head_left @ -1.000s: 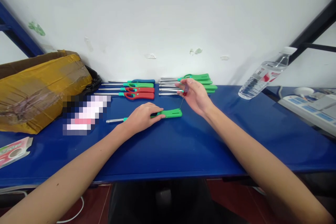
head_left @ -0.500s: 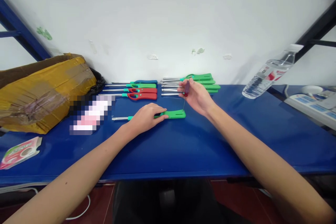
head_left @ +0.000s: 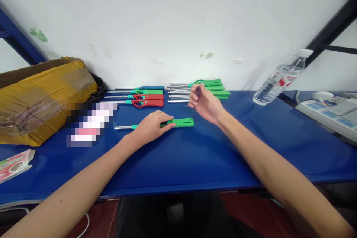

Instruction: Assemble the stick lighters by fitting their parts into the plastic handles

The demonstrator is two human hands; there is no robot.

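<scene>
A green gas lighter (head_left: 184, 122) with a long metal nozzle lies flat on the blue table (head_left: 178, 163), its nozzle toward the left. My left hand (head_left: 153, 126) is closed over its middle and pins it down. In my right hand (head_left: 205, 102) I grip a screwdriver (head_left: 192, 112) by its handle, which the fingers mostly cover. The thin shaft slants down to the right end of the green handle, and its tip meets the lighter there. Behind my right hand lies a group of several green lighters (head_left: 213, 82), partly hidden by the fingers.
To the left of that group, red lighters (head_left: 152, 103), a green one (head_left: 153, 92) and a blue-handled one (head_left: 152, 87) lie in a row. A taped box (head_left: 47, 100) stands at left. A water bottle (head_left: 279, 78) and a power strip (head_left: 320, 115) are at right.
The right-hand fingers have turned and closed further around the screwdriver handle, hiding most of it. The left hand still holds the lighter in place. The whole view has shifted slightly.
</scene>
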